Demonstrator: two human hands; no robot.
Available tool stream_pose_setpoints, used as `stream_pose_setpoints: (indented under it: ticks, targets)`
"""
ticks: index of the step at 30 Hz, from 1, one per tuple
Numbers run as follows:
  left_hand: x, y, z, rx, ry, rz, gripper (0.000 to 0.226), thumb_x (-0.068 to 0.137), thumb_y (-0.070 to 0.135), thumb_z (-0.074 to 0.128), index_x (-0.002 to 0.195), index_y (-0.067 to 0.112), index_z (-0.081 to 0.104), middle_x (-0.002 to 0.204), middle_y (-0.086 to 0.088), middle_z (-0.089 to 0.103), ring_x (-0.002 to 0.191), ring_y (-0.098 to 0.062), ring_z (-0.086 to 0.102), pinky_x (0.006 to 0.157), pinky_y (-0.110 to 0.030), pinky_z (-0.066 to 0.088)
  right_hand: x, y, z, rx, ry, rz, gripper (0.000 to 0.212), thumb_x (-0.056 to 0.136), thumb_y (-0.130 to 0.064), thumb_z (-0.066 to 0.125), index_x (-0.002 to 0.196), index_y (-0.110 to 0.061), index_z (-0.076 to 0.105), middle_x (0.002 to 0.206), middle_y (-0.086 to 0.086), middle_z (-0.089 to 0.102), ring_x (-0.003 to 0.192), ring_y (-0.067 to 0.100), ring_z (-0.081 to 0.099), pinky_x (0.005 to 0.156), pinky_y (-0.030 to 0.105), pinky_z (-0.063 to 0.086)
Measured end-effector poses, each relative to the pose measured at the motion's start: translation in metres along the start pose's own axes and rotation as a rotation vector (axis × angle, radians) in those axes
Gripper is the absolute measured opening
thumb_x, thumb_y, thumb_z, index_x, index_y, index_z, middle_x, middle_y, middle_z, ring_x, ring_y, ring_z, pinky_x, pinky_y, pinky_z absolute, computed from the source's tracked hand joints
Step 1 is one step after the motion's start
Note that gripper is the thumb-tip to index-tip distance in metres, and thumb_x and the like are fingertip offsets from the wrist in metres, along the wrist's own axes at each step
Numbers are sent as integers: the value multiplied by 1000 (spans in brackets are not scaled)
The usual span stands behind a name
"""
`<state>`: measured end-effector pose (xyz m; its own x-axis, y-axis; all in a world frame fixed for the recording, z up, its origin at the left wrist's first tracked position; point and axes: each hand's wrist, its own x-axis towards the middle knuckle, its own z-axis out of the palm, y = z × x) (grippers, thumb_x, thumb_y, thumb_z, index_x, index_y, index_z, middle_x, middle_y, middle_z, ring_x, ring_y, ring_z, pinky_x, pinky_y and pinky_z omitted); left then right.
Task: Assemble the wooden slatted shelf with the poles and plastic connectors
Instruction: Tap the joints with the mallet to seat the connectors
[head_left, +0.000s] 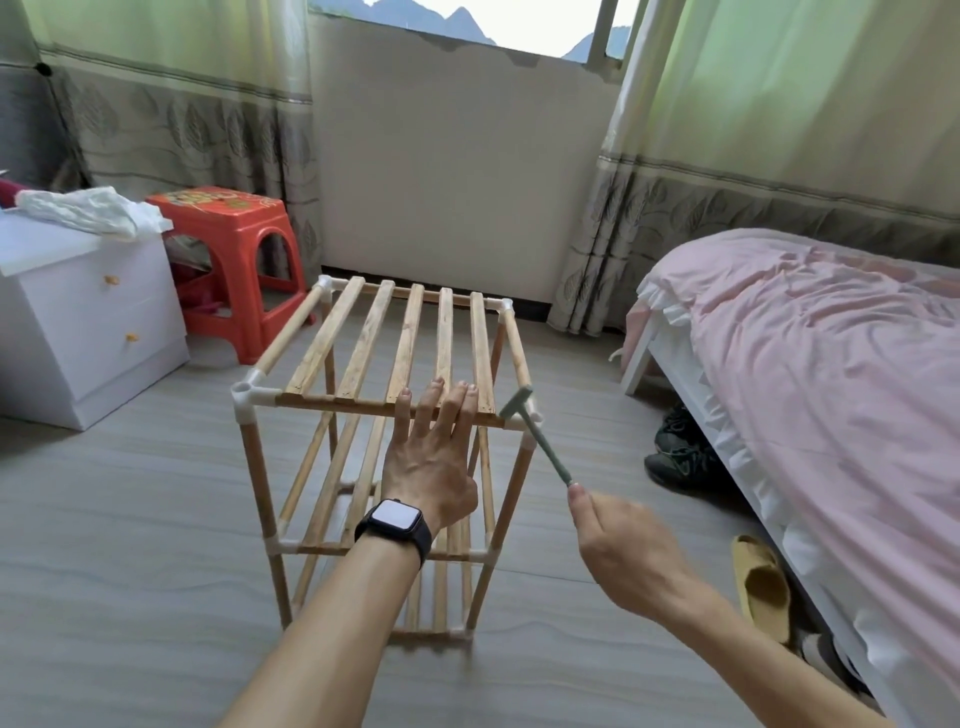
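At the near right corner of the shelf (363, 406), the right hand (623, 551) is gripping a hammer (545, 448) at the plastic connector (528, 443). The left hand (431, 467) is pressing flat on the slats (410, 338); light, square taps are looking wisest.

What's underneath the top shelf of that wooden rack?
A middle slatted tier and a bottom tier show below it. The left hand, resting on the top shelf, and its forearm cover part of both.

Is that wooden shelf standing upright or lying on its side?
Upright: the wooden shelf stands on its vertical poles, top level, with the left hand resting flat on it.
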<state>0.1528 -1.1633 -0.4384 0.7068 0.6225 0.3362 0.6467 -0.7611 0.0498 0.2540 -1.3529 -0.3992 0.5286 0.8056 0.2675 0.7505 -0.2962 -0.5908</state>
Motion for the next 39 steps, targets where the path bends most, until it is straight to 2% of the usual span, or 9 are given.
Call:
stream_pose_setpoints:
  ticks: [3,8,11,14,18,23,30,33,39]
  targets:
    - [1,-5,2,-39,36,12,97,77,20,56,155,24,-1,159,4,1,152,-23,-8,121,-49,-14,0,3,-8,74,24,35,53,105,-42,29,64,-12,44,57,14,54,54,27,48,51,28,36]
    - [-5,-21,5,-41,88,42,94,71,23,62,153,24,16,157,4,22,151,-23,11,122,-47,-8,10,10,-15,104,122,35,57,98,-52,28,64,-9,43,52,0,43,46,9,38,49,25,30]
    - [-9,-35,5,-50,158,88,93,61,14,71,147,20,35,147,2,43,143,-24,33,122,-50,11,9,19,-12,75,72,78,53,103,-45,32,67,-9,46,51,-1,44,45,9,38,47,25,30]
    - [-10,-41,2,1,158,127,81,75,29,66,150,22,37,150,3,46,145,-24,36,121,-53,23,3,21,-7,64,42,71,50,105,-40,33,66,-11,45,50,-1,45,45,11,40,48,23,34]
    - [-9,-22,-11,-111,101,10,72,91,60,18,156,30,30,156,7,39,150,-20,25,123,-51,9,2,22,-2,-50,-5,99,49,107,-40,30,68,-15,47,58,2,57,56,18,53,50,27,33]
    - [-5,-2,-16,-128,60,-63,79,84,63,-16,157,46,10,167,7,17,154,-21,9,119,-52,-7,5,23,-2,-205,-24,113,47,106,-44,23,71,-24,45,62,-3,58,60,14,54,52,29,32]
    - [-3,0,-2,-180,138,-96,67,97,59,1,149,43,39,157,0,42,151,-28,25,119,-54,-3,11,20,-8,-248,-71,120,46,106,-46,22,71,-26,42,64,-3,56,63,20,53,59,37,36]
    - [-3,0,-1,-189,140,-102,65,97,58,3,149,43,40,155,1,44,150,-28,25,119,-55,-3,17,13,-18,-261,-59,115,46,106,-46,25,69,-25,42,65,-3,54,66,25,52,62,39,37]
    - [-3,-2,-1,-182,124,-107,67,95,58,1,150,44,35,154,4,45,151,-27,23,118,-52,-8,19,-5,-38,197,264,-22,52,105,-47,27,69,-15,46,53,4,49,44,11,41,44,28,30]
